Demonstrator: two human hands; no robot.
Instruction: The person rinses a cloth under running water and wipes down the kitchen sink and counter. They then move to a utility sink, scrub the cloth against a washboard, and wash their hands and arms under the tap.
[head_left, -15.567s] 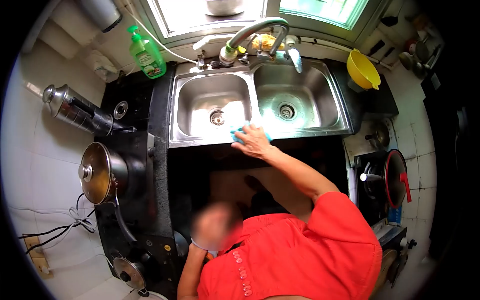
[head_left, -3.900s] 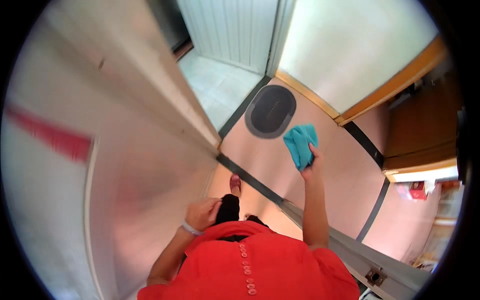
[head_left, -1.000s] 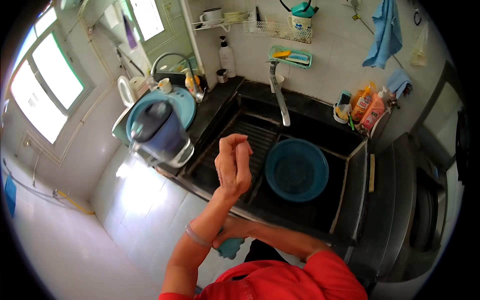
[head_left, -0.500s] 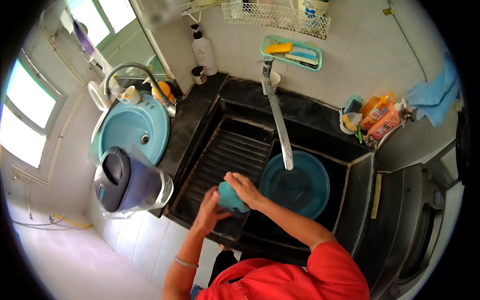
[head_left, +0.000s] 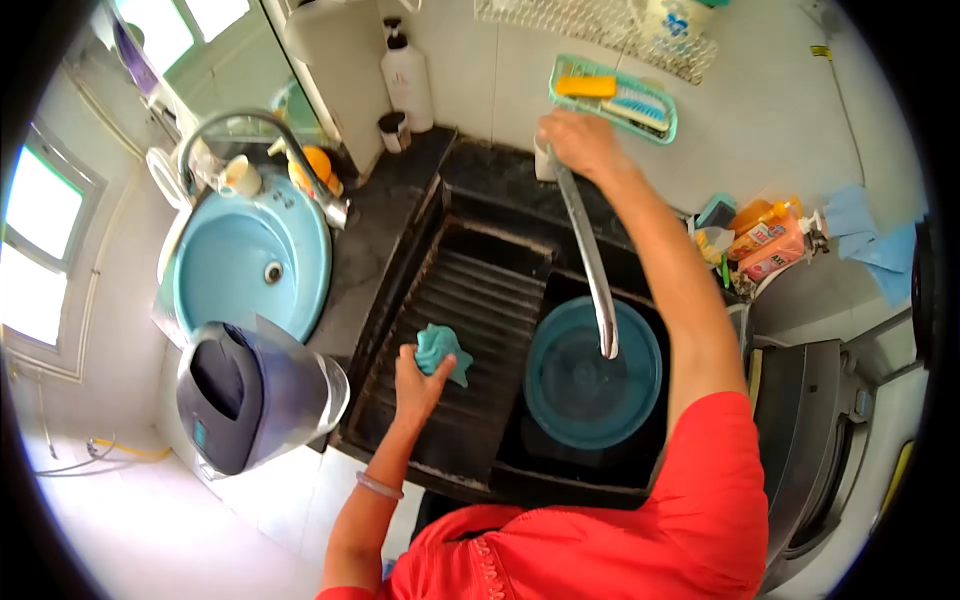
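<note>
My left hand (head_left: 419, 387) grips a crumpled teal cloth (head_left: 441, 351) above the ribbed washboard (head_left: 478, 290) of the black sink. At the wall, my right hand (head_left: 582, 143) is wrapped round the top of the tap (head_left: 585, 245), where its lever sits; the lever itself is hidden by the fingers. The tap's long spout points down over a round blue-teal basin (head_left: 640, 350) standing in the sink's deep right side. Water shows in the basin, and I cannot make out a stream from the spout.
A light-blue washbasin (head_left: 215, 285) with a curved faucet stands at the left, a dark-lidded bin (head_left: 225, 385) in front of it. A brush basket (head_left: 668, 130) hangs on the wall. Orange and pink bottles (head_left: 770, 250) crowd the right corner.
Both hands were together on the cloth over the washboard. My right hand has let go and moved up to the tap's top, while the left keeps the cloth, slightly farther left.
</note>
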